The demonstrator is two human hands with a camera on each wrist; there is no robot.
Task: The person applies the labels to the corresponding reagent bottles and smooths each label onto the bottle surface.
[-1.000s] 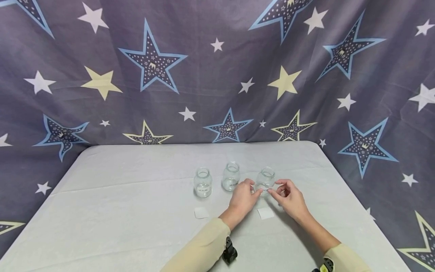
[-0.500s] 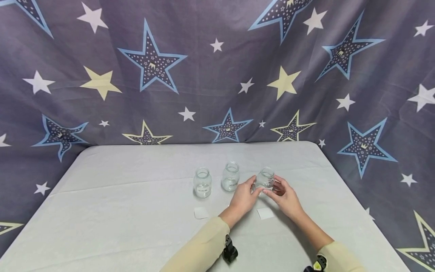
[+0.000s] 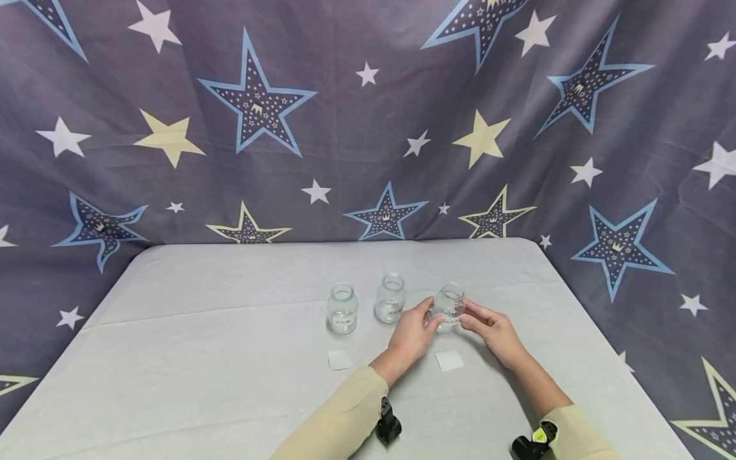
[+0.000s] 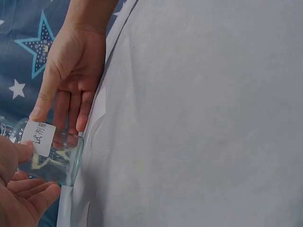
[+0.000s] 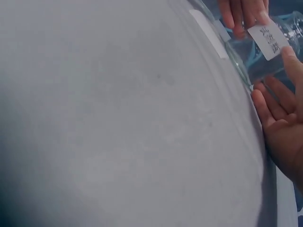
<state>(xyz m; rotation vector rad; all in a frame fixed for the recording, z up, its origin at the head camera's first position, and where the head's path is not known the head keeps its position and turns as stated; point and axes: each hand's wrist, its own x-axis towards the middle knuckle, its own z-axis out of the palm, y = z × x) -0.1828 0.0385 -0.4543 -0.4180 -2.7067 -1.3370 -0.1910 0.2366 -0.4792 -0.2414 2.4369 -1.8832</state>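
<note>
A clear round-bodied glass jar (image 3: pixel 449 305) stands upright on the table, its mouth uncovered. My left hand (image 3: pixel 411 331) grips its left side, with the thumb at the front. On the other side my right hand (image 3: pixel 494 334) holds the jar between thumb and fingers. A white label (image 4: pixel 41 137) with dark printed characters lies on the jar's front. In the left wrist view, both thumbs are at the label's edges. The right wrist view shows the right thumb on one end of the label (image 5: pixel 269 40). The jar hides parts of the far fingers.
Two similar labelled jars stand to the left, one glass jar (image 3: pixel 343 310) farther out and another jar (image 3: pixel 391 299) beside my left hand. Two white paper pieces lie nearer me, a left piece (image 3: pixel 340 360) and a right piece (image 3: pixel 449 361). A star-patterned curtain (image 3: pixel 368 128) hangs behind the table (image 3: pixel 172 358).
My right fingers have closed in on the jar's right side, and the right thumb has slid rightward across its front. The left hand keeps its grip; the other jars have not moved.
</note>
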